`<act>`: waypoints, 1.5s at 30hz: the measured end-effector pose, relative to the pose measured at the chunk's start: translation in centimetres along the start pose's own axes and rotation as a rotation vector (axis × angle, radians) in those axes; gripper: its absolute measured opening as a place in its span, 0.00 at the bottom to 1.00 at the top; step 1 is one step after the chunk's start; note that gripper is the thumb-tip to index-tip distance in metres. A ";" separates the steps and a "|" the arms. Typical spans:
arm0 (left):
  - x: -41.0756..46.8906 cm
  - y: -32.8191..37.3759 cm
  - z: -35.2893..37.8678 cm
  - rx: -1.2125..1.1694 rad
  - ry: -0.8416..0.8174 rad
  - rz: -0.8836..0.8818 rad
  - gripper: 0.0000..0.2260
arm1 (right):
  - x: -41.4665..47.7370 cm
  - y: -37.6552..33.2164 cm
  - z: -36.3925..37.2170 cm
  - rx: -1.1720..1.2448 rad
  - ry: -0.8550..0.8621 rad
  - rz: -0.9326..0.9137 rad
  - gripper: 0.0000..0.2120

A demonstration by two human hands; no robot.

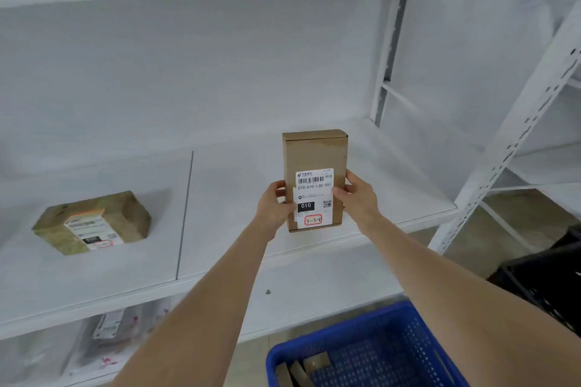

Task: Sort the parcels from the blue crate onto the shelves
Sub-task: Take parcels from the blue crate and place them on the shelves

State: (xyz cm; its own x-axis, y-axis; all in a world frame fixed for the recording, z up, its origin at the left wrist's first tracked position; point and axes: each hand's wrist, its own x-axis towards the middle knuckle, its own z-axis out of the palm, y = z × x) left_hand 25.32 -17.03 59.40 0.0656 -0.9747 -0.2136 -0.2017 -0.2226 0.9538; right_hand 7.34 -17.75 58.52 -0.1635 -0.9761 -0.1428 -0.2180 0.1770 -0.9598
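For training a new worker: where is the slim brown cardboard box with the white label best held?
Its two long edges, from the front, as left hand and right hand do: the brown cardboard box is slim, with both sides free.

Upright parcel between left hand and right hand; flat parcel on shelf, leftward; crate below.

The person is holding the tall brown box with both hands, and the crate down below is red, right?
Not quite. The head view shows that the crate down below is blue, not red. The rest is right: the left hand and the right hand both hold the tall brown parcel.
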 end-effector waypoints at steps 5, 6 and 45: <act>1.4 0.2 3.3 0.035 0.040 -0.005 0.24 | 2.1 1.3 -2.2 0.009 0.038 -0.013 0.27; 1.6 0.1 3.4 0.043 0.051 -0.008 0.24 | 2.4 1.5 -2.2 0.007 0.031 -0.016 0.27; -1.9 1.5 0.1 1.046 0.380 0.895 0.25 | -0.4 6.5 4.0 -0.302 0.034 -0.011 0.15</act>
State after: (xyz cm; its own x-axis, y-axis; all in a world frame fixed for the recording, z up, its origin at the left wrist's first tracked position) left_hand 24.85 -15.56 61.23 -0.2467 -0.7653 0.5945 -0.9190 0.3795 0.1072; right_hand 9.80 -16.69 51.42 -0.1907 -0.9743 -0.1202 -0.4954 0.2012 -0.8450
